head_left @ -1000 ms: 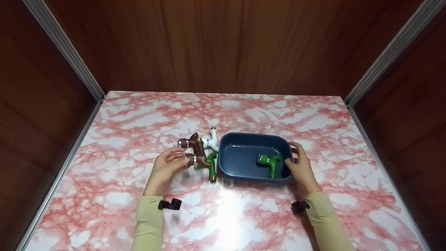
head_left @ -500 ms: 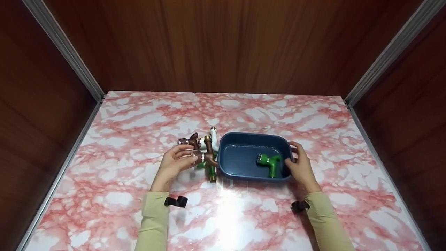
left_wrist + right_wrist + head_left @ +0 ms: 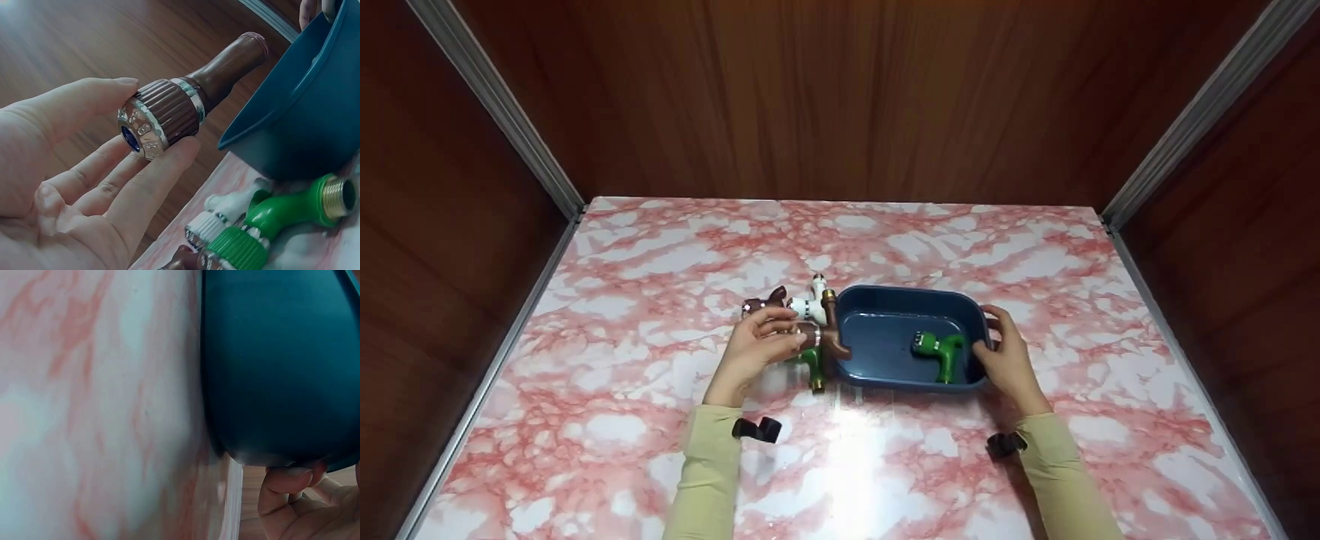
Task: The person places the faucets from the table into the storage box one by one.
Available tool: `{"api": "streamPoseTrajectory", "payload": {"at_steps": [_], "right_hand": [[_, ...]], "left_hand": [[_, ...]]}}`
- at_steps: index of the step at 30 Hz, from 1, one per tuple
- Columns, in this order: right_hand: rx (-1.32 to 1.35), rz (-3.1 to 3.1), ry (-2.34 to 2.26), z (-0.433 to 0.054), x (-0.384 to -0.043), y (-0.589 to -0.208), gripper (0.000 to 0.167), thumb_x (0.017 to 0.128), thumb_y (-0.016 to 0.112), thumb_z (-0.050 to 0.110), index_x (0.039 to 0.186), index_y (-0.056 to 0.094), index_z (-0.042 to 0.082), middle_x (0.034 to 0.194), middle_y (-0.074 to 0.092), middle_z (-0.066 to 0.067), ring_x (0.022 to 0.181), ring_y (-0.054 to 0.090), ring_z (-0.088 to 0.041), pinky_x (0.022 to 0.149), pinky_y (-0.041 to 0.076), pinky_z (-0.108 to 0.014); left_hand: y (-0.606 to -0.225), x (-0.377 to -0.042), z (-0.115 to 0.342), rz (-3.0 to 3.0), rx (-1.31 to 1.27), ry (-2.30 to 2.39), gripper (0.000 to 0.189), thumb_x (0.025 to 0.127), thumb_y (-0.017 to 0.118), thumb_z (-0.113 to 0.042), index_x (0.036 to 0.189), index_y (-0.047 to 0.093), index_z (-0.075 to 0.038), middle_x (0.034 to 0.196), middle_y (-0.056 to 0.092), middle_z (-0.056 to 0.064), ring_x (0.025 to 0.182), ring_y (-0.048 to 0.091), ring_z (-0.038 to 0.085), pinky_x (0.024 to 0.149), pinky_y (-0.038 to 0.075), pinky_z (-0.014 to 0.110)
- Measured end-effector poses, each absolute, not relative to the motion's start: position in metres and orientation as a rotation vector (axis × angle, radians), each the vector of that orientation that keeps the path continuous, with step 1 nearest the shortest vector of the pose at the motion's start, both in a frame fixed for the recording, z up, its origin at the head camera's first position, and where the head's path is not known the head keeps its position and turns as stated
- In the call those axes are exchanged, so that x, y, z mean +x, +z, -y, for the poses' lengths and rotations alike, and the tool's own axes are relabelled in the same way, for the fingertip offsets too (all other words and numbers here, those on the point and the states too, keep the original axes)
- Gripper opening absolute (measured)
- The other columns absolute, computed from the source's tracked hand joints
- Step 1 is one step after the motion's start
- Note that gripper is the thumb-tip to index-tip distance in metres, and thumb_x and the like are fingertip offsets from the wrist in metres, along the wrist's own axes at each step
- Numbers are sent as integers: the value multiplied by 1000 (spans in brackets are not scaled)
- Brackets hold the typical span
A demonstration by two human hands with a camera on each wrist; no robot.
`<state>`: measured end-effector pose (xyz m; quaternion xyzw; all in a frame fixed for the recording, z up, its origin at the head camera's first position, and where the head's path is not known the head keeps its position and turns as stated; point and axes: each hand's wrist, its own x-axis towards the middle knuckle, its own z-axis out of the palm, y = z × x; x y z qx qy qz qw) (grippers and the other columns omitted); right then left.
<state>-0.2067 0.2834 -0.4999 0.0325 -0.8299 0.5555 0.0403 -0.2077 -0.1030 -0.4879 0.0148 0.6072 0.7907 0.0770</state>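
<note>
My left hand pinches a brown tap by its ribbed knob, between thumb and fingertips. The tap is raised, and its spout overlaps the left rim of a dark blue basin in the head view. My right hand grips the basin's right rim, thumb inside and fingers outside. Inside the basin, towards the right, lies a green tap. Left of the basin, a white tap, another green tap and a second brown tap lie on the table, partly hidden by the left hand and held tap.
The table has a pink and white marbled top. Dark wood panels stand at the back and both sides, with metal strips at the corners. A black strap piece sits at the left wrist.
My left hand has moved right with the brown tap, bringing its spout from beside the basin to over the left rim. The right hand and the basin have stayed put.
</note>
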Motion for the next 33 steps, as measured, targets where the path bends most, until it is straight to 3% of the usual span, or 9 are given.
{"api": "streamPoseTrajectory", "payload": {"at_steps": [22, 33], "right_hand": [[93, 2572, 1643, -280, -202, -489, 58, 85, 51, -13, 140, 37, -3, 128, 48, -33, 94, 59, -48, 69, 46, -24], [113, 2565, 1614, -276, -202, -487, 57, 83, 51, -14, 138, 39, -5, 125, 51, -33, 89, 60, -44, 68, 46, -23]], "left_hand": [[-493, -224, 67, -1670, 160, 2309, 49, 81, 75, 1, 124, 53, 9, 105, 60, 18, 89, 66, 27, 84, 55, 42], [-497, -228, 59, -1680, 188, 2278, 38, 80, 75, 0, 116, 62, -1, 105, 63, 17, 89, 65, 26, 81, 56, 43]]}}
